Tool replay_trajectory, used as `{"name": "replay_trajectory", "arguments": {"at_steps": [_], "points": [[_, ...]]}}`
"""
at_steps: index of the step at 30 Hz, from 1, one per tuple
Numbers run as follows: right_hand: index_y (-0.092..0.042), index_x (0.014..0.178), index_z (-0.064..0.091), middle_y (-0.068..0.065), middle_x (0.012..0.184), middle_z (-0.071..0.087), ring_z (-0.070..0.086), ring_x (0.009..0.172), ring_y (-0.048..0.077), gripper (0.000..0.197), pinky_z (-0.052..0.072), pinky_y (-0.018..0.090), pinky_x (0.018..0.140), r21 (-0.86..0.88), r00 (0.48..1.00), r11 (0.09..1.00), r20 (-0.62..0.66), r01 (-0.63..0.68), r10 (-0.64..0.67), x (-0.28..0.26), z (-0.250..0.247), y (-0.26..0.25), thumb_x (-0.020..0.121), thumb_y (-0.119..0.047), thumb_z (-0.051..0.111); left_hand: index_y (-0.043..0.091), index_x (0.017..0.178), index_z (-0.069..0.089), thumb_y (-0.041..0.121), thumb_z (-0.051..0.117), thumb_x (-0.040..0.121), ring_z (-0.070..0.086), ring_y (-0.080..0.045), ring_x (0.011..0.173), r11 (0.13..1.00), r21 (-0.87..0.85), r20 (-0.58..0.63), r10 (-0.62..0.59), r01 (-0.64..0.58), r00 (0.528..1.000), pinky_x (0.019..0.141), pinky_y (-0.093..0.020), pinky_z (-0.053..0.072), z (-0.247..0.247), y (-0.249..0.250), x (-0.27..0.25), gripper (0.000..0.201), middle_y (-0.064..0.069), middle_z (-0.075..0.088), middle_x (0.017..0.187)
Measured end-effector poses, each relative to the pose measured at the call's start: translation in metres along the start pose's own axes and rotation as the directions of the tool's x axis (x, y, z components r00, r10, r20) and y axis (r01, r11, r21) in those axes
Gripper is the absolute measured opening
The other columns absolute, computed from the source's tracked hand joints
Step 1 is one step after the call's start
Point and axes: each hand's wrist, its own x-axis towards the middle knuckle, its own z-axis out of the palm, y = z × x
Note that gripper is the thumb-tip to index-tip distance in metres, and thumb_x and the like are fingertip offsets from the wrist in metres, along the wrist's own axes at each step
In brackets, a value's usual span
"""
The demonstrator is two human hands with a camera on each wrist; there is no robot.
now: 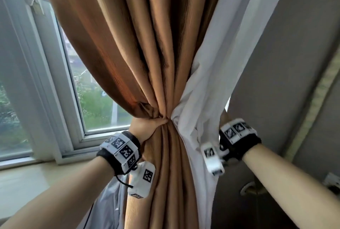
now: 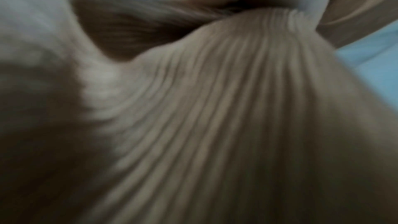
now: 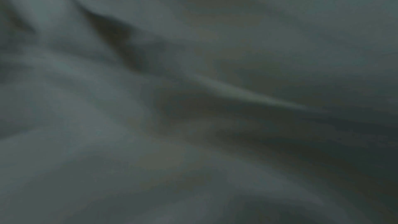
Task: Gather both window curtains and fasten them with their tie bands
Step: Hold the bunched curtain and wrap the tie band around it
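The gathering of one curtain was in hand: the left hand [image 1: 147,127] gripped the brown curtain [image 1: 139,48] bunched into a waist just right of the window [image 1: 88,88], while the right hand [image 1: 225,118] reached behind the white lining [image 1: 206,85] farther from the window, its fingers hidden, so whether it held anything could not be told. No tie band showed, so the next move probably called for finding it behind the cloth and bringing it round the bunch.

Left of the gathered brown curtain [image 1: 147,53], open space lies before the window pane [image 1: 95,99] and above the sill [image 1: 22,177]. To its right, white lining [image 1: 207,81] hangs close against the wall [image 1: 287,63].
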Motion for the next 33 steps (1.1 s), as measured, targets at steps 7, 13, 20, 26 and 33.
{"name": "replay_trajectory", "arguments": {"at_steps": [7,13,20,26,33], "points": [[-0.013,0.134,0.031,-0.007,0.120,0.043,0.041,0.112,-0.001,0.036,0.024,-0.007,0.088,-0.188,0.929,0.910,0.076,0.369,-0.361,-0.016,0.030,0.018,0.099,-0.006,0.033,0.032,0.089,0.062,0.009,0.084,0.063,0.061,-0.012,0.099,0.999,-0.049,0.055,-0.021,0.024,0.998,0.091,-0.028,0.045,0.028,0.006,-0.001,0.041,0.004,0.065,0.105],[-0.001,0.115,0.055,0.018,0.116,0.057,0.053,0.114,0.026,0.030,0.041,0.030,0.101,-0.493,0.878,0.738,0.129,0.460,-0.461,-0.007,0.025,-0.009,0.085,-0.005,0.053,0.027,0.091,0.063,-0.002,0.083,0.063,0.053,0.030,0.073,0.987,-0.094,0.247,0.152,-0.133,0.957,0.068,0.006,0.038,0.033,0.022,-0.023,0.045,0.031,0.061,0.083],[-0.004,0.095,0.055,0.013,0.095,0.065,0.062,0.093,0.027,0.013,0.042,0.026,0.073,-0.583,0.920,0.717,0.172,0.383,-0.353,-0.006,0.042,-0.013,0.089,-0.016,0.053,0.020,0.092,0.065,-0.001,0.084,0.060,0.057,0.020,0.082,0.971,-0.140,0.085,0.206,-0.193,0.975,0.075,-0.003,0.045,0.037,0.010,-0.016,0.042,0.014,0.063,0.092],[-0.002,0.114,0.057,0.012,0.118,0.061,0.056,0.105,0.018,0.028,0.043,0.022,0.081,-0.366,0.931,0.856,0.154,0.365,-0.331,-0.006,0.046,-0.011,0.089,-0.003,0.046,0.014,0.089,0.068,0.004,0.085,0.062,0.061,0.011,0.081,0.974,-0.160,0.015,0.164,-0.160,0.986,0.076,-0.011,0.049,0.045,0.001,-0.007,0.033,-0.002,0.068,0.094],[0.011,0.078,0.061,0.009,0.072,0.062,0.056,0.073,0.015,0.021,0.043,0.029,0.072,-0.174,0.932,0.922,0.177,0.345,-0.316,0.015,0.023,-0.008,0.087,0.009,0.042,0.013,0.097,0.070,0.045,0.075,0.044,0.064,-0.019,0.101,0.988,-0.073,-0.183,0.120,-0.135,0.976,0.089,-0.030,0.049,0.046,-0.005,0.013,0.062,-0.001,0.069,0.099]]}}
